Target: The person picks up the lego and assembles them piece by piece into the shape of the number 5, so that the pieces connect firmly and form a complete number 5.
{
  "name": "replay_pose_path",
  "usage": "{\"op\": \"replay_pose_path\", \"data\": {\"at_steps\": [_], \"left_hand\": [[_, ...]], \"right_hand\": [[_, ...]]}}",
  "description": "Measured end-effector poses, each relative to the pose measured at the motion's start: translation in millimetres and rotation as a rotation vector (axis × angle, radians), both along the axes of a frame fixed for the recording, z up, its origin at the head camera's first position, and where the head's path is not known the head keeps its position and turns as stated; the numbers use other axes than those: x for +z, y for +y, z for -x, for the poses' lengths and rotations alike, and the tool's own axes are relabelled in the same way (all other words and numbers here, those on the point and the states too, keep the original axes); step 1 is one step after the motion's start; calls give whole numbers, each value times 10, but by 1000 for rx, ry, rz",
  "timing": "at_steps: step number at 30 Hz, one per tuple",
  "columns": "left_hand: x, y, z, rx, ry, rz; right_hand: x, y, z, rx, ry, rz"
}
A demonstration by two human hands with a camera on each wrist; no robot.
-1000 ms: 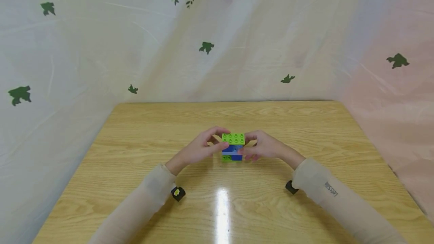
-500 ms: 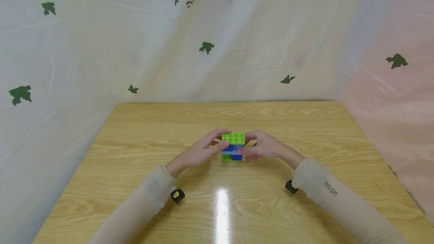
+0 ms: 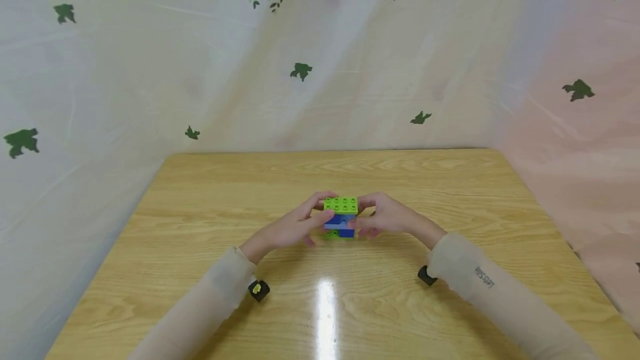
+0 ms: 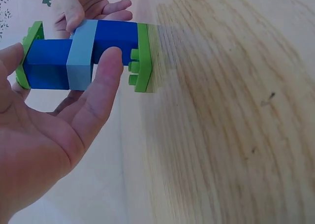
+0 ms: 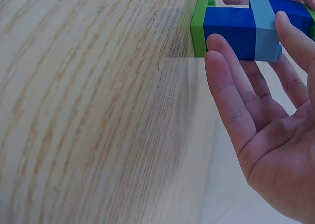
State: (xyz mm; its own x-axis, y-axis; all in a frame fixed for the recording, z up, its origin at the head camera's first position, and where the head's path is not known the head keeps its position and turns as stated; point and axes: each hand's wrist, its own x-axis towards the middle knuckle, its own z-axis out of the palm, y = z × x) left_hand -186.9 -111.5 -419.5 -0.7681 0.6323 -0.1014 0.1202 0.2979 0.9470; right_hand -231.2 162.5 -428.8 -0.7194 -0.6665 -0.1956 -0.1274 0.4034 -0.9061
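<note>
A small stack of toy building bricks stands upright on the table in the head view. On top is a bright green studded plate (image 3: pixel 340 205). Under it come a dark blue brick (image 4: pixel 47 64), a light blue brick (image 4: pixel 81 61), a second dark blue brick (image 5: pixel 230 29) and a green bottom plate (image 4: pixel 143 59). My left hand (image 3: pixel 292 226) pinches the upper end from the left, thumb in front and index finger behind, with lower fingers spread. From the right, my right hand (image 3: pixel 390 216) grips the middle, its thumb at the light blue brick. Its lower fingers extend beside the lower dark blue brick.
The wooden table (image 3: pixel 240 182) extends around the stack, with a bright light reflection (image 3: pixel 327 315) in front. A pale curtain (image 3: pixel 350 110) with green leaf prints hangs behind and at both sides. Black wrist devices (image 3: pixel 259 290) sit below both sleeves.
One of my left hand's lower fingers has come down into sight beneath the palm. The stack and my right hand hold their place, while the head view has shifted slightly.
</note>
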Motion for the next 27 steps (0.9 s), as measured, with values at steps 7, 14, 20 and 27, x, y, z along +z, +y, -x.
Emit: {"op": "replay_pose_path", "data": {"at_steps": [7, 14, 20, 27], "left_hand": [[80, -5, -11, 5, -16, 66], [81, -4, -60, 34, -40, 125], [50, 3, -63, 43, -20, 127], [11, 4, -47, 46, 46, 142]], "right_hand": [[13, -1, -2, -7, -3, 1], [11, 0, -36, 2, -2, 7], [18, -4, -47, 5, 15, 5], [14, -4, -21, 0, 17, -4]]}}
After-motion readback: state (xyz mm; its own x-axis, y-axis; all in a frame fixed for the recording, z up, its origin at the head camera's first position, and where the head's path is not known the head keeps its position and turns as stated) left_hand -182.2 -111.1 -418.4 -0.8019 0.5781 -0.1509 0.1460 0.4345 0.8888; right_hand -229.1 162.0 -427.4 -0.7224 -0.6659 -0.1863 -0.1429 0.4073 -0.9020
